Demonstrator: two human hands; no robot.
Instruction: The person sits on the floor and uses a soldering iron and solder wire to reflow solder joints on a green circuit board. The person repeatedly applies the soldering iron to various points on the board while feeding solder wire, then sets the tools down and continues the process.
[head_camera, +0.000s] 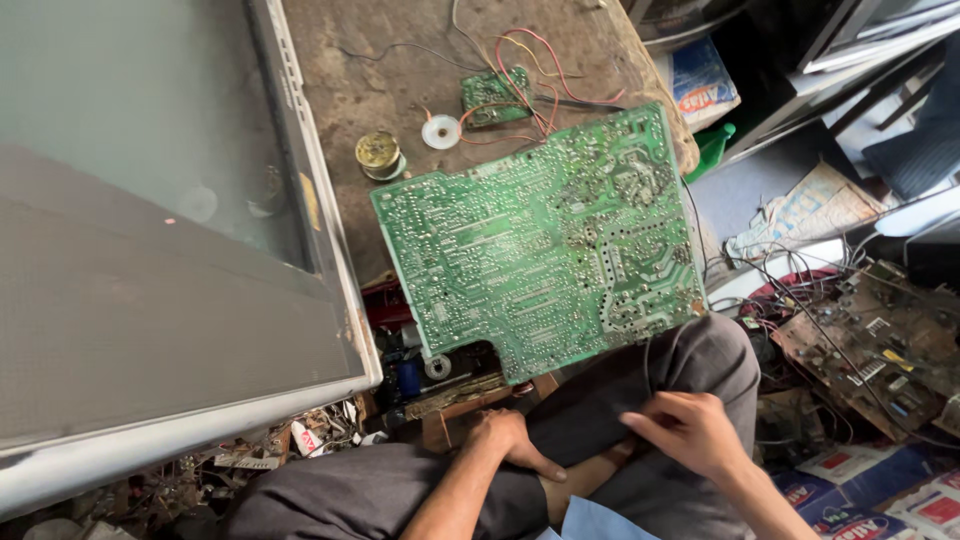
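Note:
A large green circuit board (545, 245) lies solder side up, resting partly on a brown work surface (380, 75) and partly over my right knee. My left hand (508, 440) rests on my grey trouser leg just below the board's near edge, fingers curled, holding nothing I can see. My right hand (685, 428) lies on my right thigh with fingers loosely spread and empty. Neither hand touches the board.
A big old television (150, 250) with a grey screen fills the left. A small green board with coloured wires (495, 95), a solder spool (440, 131) and a round tin (379, 153) sit behind the large board. Another brown circuit board (875, 345) and cartons lie at right.

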